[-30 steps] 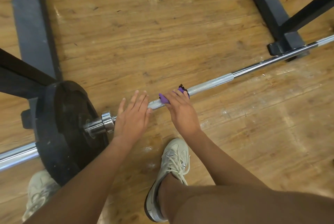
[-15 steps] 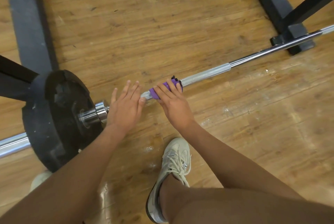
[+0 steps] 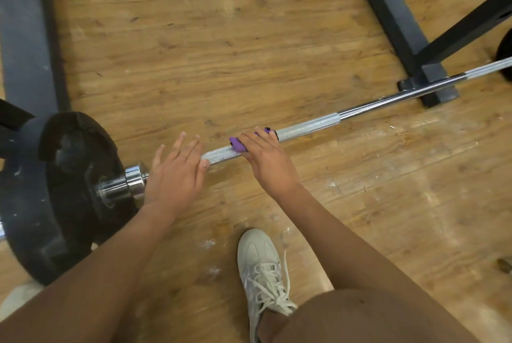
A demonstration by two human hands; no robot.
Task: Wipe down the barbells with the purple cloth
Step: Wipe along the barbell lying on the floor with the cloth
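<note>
A steel barbell (image 3: pixel 307 128) lies across the wooden floor, running from lower left to upper right. A black weight plate (image 3: pixel 63 190) sits on its left end. My right hand (image 3: pixel 266 159) grips the purple cloth (image 3: pixel 238 144), which is wrapped round the knurled part of the bar. My left hand (image 3: pixel 176 173) rests flat on the bar beside the chrome collar (image 3: pixel 130 182), fingers straight, thumb touching the shaft. A bare stretch of bar shows between the two hands.
Black rack feet (image 3: pixel 399 18) cross the floor at upper right, and the bar passes over one foot's end. A dark mat strip (image 3: pixel 25 32) runs along the left. My white shoe (image 3: pixel 263 273) stands just below the bar. Another plate's edge (image 3: pixel 505 57) shows far right.
My right hand has slid the purple cloth to the right along the bar, opening a gap to the left hand. The left hand stays by the collar.
</note>
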